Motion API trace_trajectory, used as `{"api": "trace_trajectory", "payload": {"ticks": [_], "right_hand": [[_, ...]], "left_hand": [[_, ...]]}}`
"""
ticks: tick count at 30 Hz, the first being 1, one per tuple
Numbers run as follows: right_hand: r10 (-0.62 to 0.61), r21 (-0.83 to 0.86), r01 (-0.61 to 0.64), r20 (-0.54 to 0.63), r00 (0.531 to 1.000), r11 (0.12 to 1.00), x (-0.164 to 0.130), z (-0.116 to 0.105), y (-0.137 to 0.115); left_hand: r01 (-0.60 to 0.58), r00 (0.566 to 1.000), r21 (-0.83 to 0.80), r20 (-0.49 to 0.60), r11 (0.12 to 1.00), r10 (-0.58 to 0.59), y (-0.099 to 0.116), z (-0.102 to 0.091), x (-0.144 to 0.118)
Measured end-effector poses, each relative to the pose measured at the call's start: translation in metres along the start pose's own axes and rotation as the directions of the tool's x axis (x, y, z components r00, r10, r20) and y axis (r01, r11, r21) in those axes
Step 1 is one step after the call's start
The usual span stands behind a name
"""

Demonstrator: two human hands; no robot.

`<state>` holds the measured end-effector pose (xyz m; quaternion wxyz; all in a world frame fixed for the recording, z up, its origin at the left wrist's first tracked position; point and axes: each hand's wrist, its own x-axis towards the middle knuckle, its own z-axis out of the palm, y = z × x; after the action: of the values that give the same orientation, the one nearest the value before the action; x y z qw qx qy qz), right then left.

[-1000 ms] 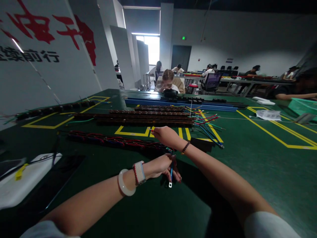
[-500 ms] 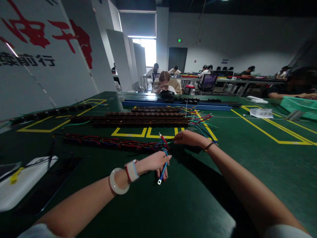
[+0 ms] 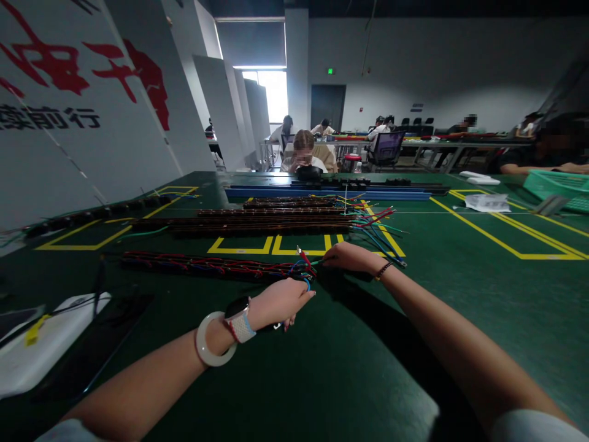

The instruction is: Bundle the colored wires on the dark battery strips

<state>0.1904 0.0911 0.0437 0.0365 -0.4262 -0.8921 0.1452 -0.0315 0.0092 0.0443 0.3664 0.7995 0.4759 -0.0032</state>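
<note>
A long wiring harness (image 3: 207,265), with red and blue wires along a black strip, lies across the green table. My left hand (image 3: 281,302) is closed around a blue wire (image 3: 308,283) at the harness's right end; the wire's metal lug peeks out below the palm. At the same end my right hand (image 3: 352,256) pinches a green wire (image 3: 317,263), its fingertips partly hidden behind the hand. A red wire (image 3: 304,255) with a metal lug sticks up between both hands.
Several more harnesses (image 3: 257,222) lie behind, their loose wire ends pointing right. Blue rails (image 3: 322,193) run along the table's far side. A white device (image 3: 59,337) and a dark flat panel (image 3: 105,331) lie at left. A green basket (image 3: 559,190) stands at far right; co-workers sit beyond.
My left hand has turned over the blue wire, whose free end pointed down in front of the fingers and is now mostly hidden beneath the hand. My right hand stays at the green wire.
</note>
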Motion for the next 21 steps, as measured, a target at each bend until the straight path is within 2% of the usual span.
{"api": "trace_trajectory", "payload": {"ticks": [2, 4, 5, 7, 10, 12, 15, 17, 19, 21], "right_hand": [[0.0, 0.029, 0.002, -0.05, 0.999, 1.0, 0.001, -0.001, -0.006], [-0.012, 0.108, 0.03, -0.166, 0.986, 0.994, 0.002, -0.004, -0.016], [-0.022, 0.179, 0.064, -0.227, 0.974, 0.982, 0.003, -0.005, -0.022], [-0.047, 0.375, 0.159, -0.29, 0.956, 0.913, 0.003, -0.007, -0.036], [-0.079, 0.629, 0.204, -0.222, 0.972, 0.75, 0.003, -0.008, -0.054], [-0.088, 0.687, 0.155, -0.132, 0.987, 0.71, 0.003, -0.007, -0.06], [-0.101, 0.645, 0.108, -0.047, 0.994, 0.757, 0.003, -0.006, -0.063], [-0.139, 0.564, 0.144, -0.053, 0.989, 0.813, 0.002, -0.008, -0.062], [-0.152, 0.436, 0.173, -0.084, 0.985, 0.883, -0.001, -0.01, -0.062], [-0.089, 0.273, 0.11, -0.086, 0.992, 0.956, -0.004, -0.012, -0.061]], "left_hand": [[-0.11, 0.977, 0.174, -0.164, 0.979, 0.139, 0.003, 0.003, -0.002], [-0.187, 0.913, 0.367, -0.278, 0.911, 0.3, 0.004, 0.005, -0.004], [-0.204, 0.889, 0.429, -0.296, 0.88, 0.35, 0.004, 0.007, -0.004], [-0.219, 0.87, 0.491, -0.293, 0.843, 0.397, 0.002, 0.011, -0.003], [-0.252, 0.848, 0.506, -0.296, 0.825, 0.44, -0.006, 0.02, 0.002], [-0.255, 0.854, 0.483, -0.294, 0.838, 0.429, -0.011, 0.024, 0.005], [-0.247, 0.882, 0.457, -0.26, 0.855, 0.393, -0.015, 0.025, 0.007], [-0.272, 0.884, 0.465, -0.224, 0.843, 0.41, -0.016, 0.023, 0.008], [-0.301, 0.884, 0.479, -0.185, 0.825, 0.43, -0.017, 0.021, 0.009], [-0.296, 0.886, 0.485, -0.182, 0.823, 0.426, -0.017, 0.021, 0.01]]}}
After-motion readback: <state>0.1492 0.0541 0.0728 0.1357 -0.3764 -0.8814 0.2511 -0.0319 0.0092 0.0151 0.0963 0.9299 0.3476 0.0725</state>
